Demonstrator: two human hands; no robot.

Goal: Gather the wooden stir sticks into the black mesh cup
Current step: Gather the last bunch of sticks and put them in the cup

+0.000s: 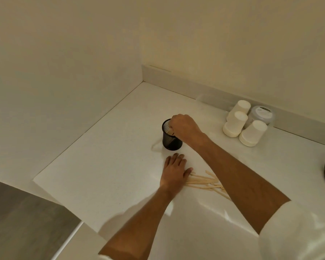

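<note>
While a bundle of wooden stir sticks (171, 131) is lowered into the black mesh cup (171, 138), the right hand (185, 128) is seen closed around it over the rim, near the counter (105, 166) corner. The left hand (175, 170) is laid flat, fingers spread, just in front of the cup. More loose sticks (204, 182) are left beside that hand. For a clean drop, the bundle is best kept upright and released only once its ends are well inside the cup.
</note>
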